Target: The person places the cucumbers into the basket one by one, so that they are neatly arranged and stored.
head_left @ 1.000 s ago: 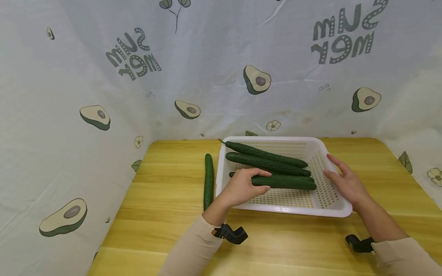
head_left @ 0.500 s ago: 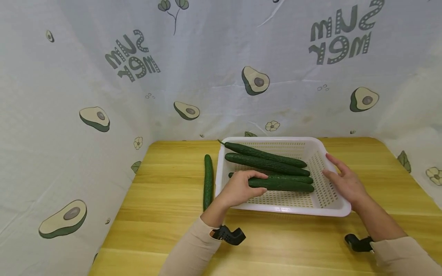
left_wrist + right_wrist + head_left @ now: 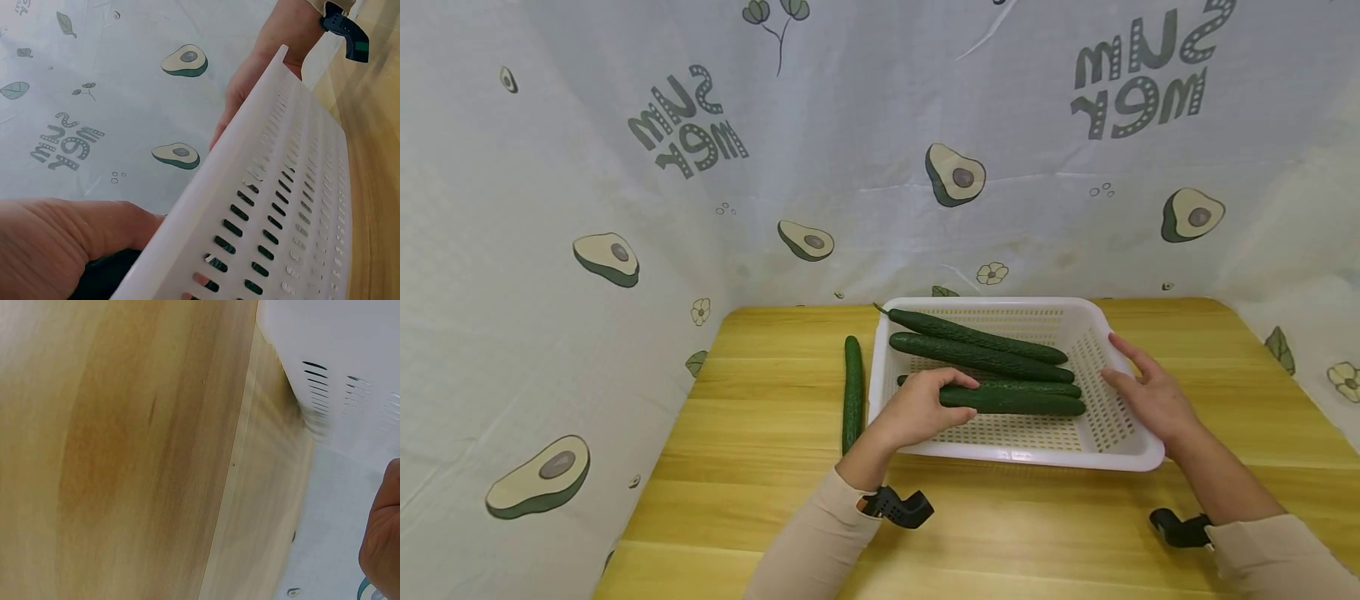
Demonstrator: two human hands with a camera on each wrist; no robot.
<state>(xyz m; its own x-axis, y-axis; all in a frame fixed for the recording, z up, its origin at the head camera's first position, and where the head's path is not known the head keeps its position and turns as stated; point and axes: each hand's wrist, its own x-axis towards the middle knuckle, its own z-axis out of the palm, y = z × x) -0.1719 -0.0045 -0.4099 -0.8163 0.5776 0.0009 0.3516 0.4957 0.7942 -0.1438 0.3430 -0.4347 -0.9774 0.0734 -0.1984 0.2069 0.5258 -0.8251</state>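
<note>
My left hand reaches over the left side of a white plastic basket and grips the nearest cucumber inside it, thumb on the near side and fingers over the far side. Right behind it lies another cucumber, partly hidden by the hand. Two more sit toward the back: a middle cucumber and a rear cucumber whose stem pokes over the basket's corner. My right hand holds the basket's right rim, thumb inside. In the left wrist view, the basket's slotted wall hides most of the contents.
A single cucumber lies lengthwise on the wooden table, just left of the basket. Behind and to the left hangs a pale curtain printed with avocados. Each wrist carries a black camera, such as the left one.
The cucumber in my left hand has shifted slightly toward me, a little apart from the one behind it. My right hand keeps its place on the rim.
</note>
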